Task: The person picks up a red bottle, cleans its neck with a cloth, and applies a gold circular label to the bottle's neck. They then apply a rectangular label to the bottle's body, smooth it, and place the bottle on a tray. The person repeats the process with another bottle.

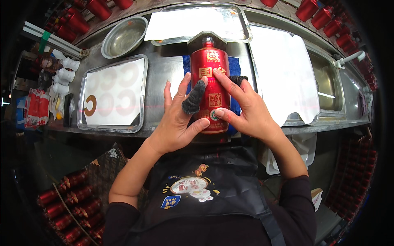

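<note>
A red bottle (209,88) with gold print and a clear neck lies on its back on a blue cloth (234,64), its neck pointing away from me. The neck rests at a grey metal holder (223,44). My left hand (179,108) lies along the bottle's left side, fingers spread, a black cover on one finger. From the right, my right hand (248,104) touches the bottle's front with a fingertip and the thumb; one of its fingers also wears a black cover. Neither hand is wrapped round the bottle.
Left stands a metal tray (141,92) with a white sheet and one brown-gold C-shaped piece (90,105). Behind are a metal bowl (124,37) and another tray (246,30). White sheets (283,74) lie at right beside a sink (328,88). More red bottles (74,205) stand around.
</note>
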`<state>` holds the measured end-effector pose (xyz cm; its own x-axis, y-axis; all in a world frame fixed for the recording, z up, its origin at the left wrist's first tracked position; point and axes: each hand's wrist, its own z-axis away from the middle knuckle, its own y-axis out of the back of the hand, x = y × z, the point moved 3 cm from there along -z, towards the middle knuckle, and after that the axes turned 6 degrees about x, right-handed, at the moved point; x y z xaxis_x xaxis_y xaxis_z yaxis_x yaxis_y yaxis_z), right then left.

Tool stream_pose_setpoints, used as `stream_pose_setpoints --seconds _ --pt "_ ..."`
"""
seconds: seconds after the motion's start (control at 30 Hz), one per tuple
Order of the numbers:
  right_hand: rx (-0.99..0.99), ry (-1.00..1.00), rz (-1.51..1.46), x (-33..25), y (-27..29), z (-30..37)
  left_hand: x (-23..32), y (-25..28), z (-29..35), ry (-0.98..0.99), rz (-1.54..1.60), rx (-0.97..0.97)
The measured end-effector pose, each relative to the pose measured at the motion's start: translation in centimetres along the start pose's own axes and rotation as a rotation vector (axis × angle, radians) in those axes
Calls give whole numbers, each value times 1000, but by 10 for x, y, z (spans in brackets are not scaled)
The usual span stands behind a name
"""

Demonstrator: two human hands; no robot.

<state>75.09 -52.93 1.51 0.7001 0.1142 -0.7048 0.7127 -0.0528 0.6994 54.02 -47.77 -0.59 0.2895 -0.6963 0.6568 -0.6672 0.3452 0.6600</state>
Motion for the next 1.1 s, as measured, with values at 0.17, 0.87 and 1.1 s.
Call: stream_pose_setpoints --seconds 0.17,0.87,1.1 --pt "28 -6 -6 1 1 -3 -1 -1 2 -9 -12 7" --pt "6 28 -239 22 -11 9 -10 -6 1 -9 80 60" --pt "-10 17 -252 21 -8 12 -12 -5 6 4 100 59"
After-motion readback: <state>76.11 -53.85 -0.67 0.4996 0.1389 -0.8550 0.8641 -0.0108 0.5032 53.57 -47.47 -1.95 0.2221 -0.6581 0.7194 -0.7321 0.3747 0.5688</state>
